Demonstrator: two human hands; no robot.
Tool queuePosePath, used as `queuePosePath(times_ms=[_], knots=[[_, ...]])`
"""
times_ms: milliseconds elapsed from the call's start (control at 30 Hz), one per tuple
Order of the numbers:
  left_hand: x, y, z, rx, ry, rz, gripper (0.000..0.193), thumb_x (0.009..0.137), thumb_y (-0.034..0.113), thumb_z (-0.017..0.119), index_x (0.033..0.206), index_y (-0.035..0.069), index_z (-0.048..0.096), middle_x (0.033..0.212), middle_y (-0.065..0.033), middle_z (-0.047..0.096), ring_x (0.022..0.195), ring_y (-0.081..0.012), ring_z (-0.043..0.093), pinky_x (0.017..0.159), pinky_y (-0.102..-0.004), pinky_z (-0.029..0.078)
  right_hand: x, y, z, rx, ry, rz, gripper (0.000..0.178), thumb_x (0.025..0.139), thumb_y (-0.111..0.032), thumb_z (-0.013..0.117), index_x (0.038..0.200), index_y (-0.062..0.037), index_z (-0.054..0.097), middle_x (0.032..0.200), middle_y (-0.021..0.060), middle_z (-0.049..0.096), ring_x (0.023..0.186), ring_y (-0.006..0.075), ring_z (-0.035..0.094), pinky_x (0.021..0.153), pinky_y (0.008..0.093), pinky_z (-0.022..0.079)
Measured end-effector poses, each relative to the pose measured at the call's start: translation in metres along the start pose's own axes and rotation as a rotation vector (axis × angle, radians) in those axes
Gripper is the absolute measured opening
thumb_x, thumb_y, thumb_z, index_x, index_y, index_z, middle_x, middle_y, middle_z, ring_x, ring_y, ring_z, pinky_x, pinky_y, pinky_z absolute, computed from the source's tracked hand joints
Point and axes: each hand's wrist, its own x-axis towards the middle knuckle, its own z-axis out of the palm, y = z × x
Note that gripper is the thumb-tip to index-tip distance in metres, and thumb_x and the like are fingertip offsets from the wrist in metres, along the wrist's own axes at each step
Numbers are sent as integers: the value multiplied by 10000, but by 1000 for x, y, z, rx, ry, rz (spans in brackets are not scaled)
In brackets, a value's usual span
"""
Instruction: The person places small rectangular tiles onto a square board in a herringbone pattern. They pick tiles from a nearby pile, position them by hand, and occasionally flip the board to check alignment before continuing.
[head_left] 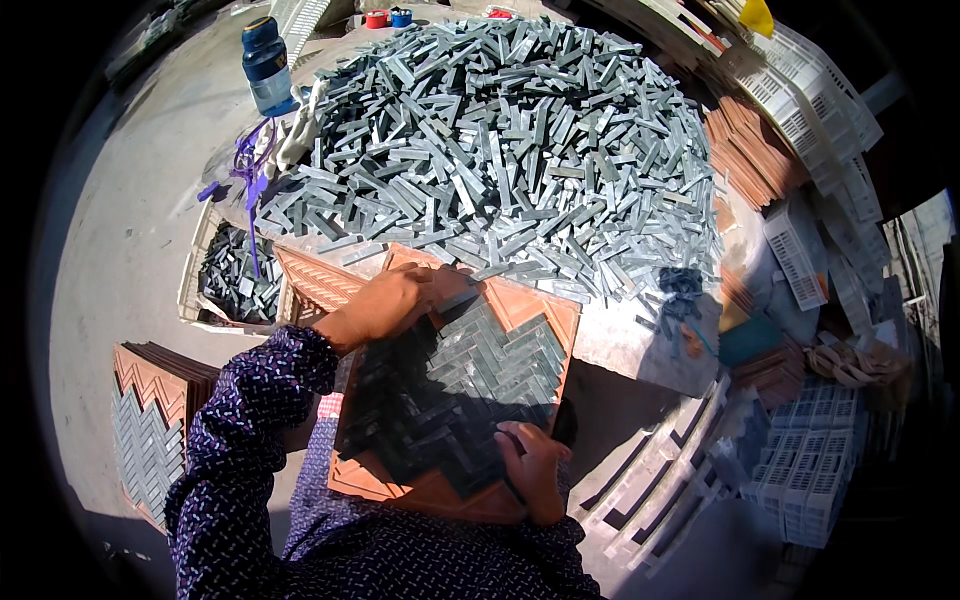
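An orange tray [405, 490] with zigzag-edged molding leans in front of me, largely filled with dark grey stone strips [480, 365] in a herringbone pattern. At its upper edge, my left hand [390, 300] is closed, fingertips on a dark stone strip [457, 300] beside the unfilled corner. My shadow darkens the pattern's left part. My right hand [537, 470] lies over the tray's lower right side with fingers curled; whatever it holds is hidden. Beyond the tray, a large heap of loose grey stone strips [500, 150] covers the work table [630, 345].
A crate [190, 270] of dark strips stands left, by another orange tray [315, 280]. Filled trays [150, 430] stack at lower left. A water bottle [265, 70] and pale gloves [300, 130] sit far left. Right are orange tray stacks [750, 150], white crates [810, 450] and a pallet [650, 480].
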Motion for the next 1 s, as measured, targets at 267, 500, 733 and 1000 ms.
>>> queuePosePath(times_ms=[267, 500, 733, 1000], knots=[[20, 15, 12, -62, -95, -298, 310, 710, 199, 689, 939, 24, 575, 868, -174, 614, 868, -361, 575, 760, -408, 462, 1, 1, -1, -5, 12, -3, 128, 805, -90, 638, 888, 7, 625, 859, 154, 645, 800, 304, 637, 703, 345, 500], [19, 10, 16, -74, -64, -267, 265, 782, 157, 577, 1038, 89, 587, 826, -183, 634, 767, -370, 604, 702, -442, 479, 0, 4, 1, -4, 28, -21, 125, 807, -90, 636, 887, 7, 626, 861, 156, 645, 794, 300, 638, 705, 346, 499], [9, -2, -1, -57, -12, -260, 126, 779, 56, 498, 867, 34, 586, 813, -170, 609, 780, -367, 585, 699, -402, 471, 1, 5, 0, 16, 24, -11, 129, 807, -91, 635, 896, 3, 629, 867, 155, 647, 803, 299, 637, 709, 344, 498], [9, -24, -8, 18, -51, -47, 105, 768, 54, 506, 838, 37, 581, 877, -125, 553, 876, -316, 555, 774, -364, 454, 2, 4, 0, -14, 5, -10, 127, 803, -87, 634, 893, 2, 627, 865, 154, 646, 798, 303, 635, 710, 347, 496]])
